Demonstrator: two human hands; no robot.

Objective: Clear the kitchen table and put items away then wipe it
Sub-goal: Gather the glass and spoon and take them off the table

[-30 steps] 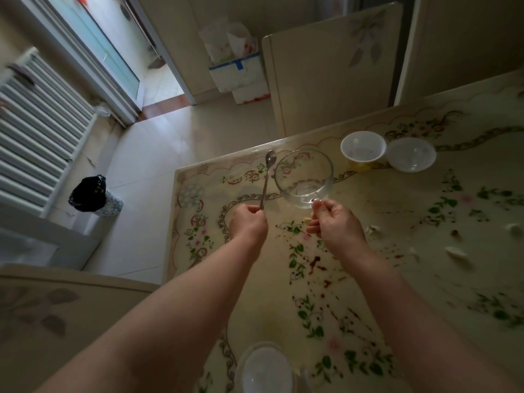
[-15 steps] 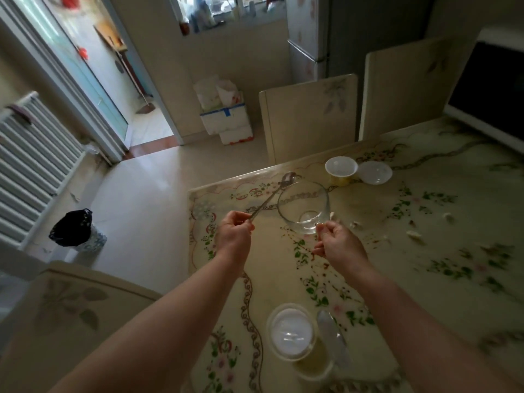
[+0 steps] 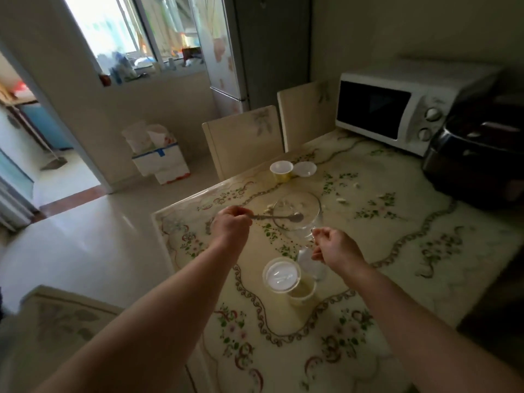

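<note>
Two items paired: left hand (image 3: 232,222) grips spoon (image 3: 279,217), now laid into bowl (image 3: 309,204); right hand (image 3: 336,248) pinches bowl; likely ready for removal.

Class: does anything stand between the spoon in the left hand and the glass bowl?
Nothing visible. The left hand holds the spoon, its tip over the glass bowl, which the right hand grips.

I count two hands (image 3: 232,222) (image 3: 334,248), one spoon (image 3: 279,217), one glass bowl (image 3: 309,205), two yellow cups (image 3: 281,173) (image 3: 303,292) on the tabletop (image 3: 397,251) — plus two chair backs (image 3: 243,140) (image 3: 306,112) at its far edge, one microwave (image 3: 397,109), one dark cooker (image 3: 479,154).
</note>
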